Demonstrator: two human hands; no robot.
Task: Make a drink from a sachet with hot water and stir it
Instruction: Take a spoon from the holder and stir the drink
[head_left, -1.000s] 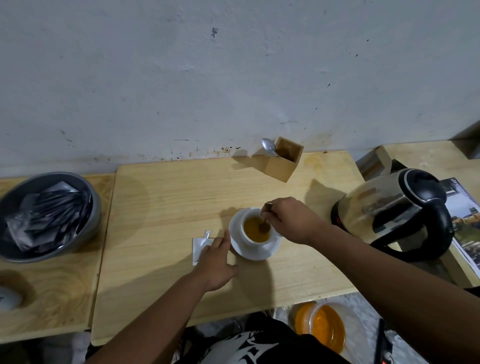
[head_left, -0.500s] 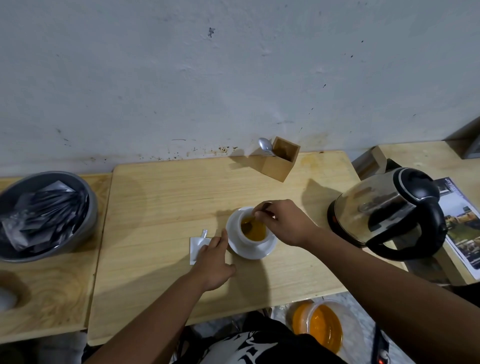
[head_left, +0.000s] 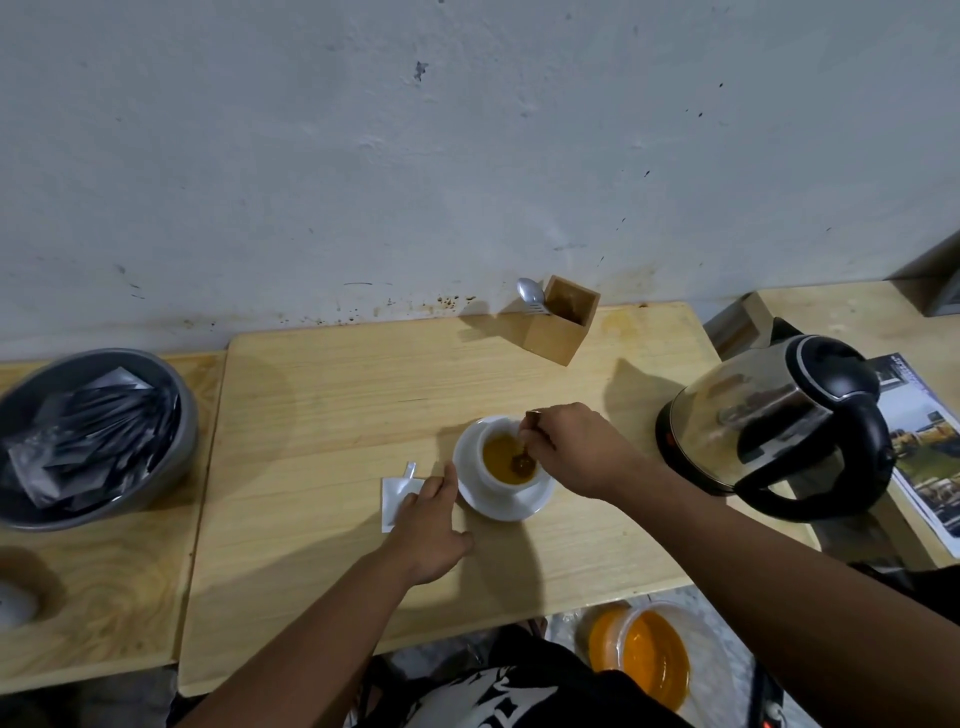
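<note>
One spoon (head_left: 523, 451) is pinched in the right hand (head_left: 582, 449), its handle tilted up and away, bowl sunk in the drink. One cup (head_left: 506, 464) is seated on one saucer (head_left: 498, 506) mid-surface (head_left: 322, 415). The left hand (head_left: 427, 525) is laid flat, fingers loose, on one torn sachet (head_left: 396, 496).

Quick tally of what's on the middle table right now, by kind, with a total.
Cups: 1, white cup
Saucers: 1, white saucer
Spoons: 2, stirring spoon in the right hand, spare spoon
Wooden holders: 1, holder
Sachets: 1, torn sachet under the left hand
Total: 6
</note>
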